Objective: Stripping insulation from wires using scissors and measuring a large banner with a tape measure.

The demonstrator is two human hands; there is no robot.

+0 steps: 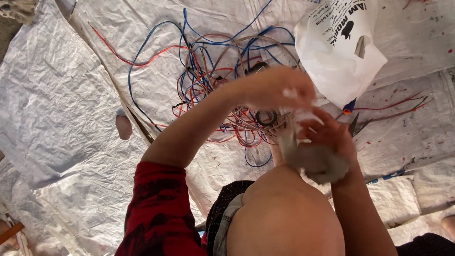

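Hands meet just above the knee: the left hand (pixel 277 87) is blurred, fingers curled, and I can't tell what it grips; the right hand (pixel 327 135) is clamped on a grey crumpled wad (pixel 317 163). Tangled wires (pixel 213 80) lie beyond on white sheeting (pixel 71 118), near a white plastic bag (pixel 339 52).

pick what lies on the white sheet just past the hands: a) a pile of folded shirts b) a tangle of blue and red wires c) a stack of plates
b, a tangle of blue and red wires sprawls on the white sheet beyond the left hand and right hand.
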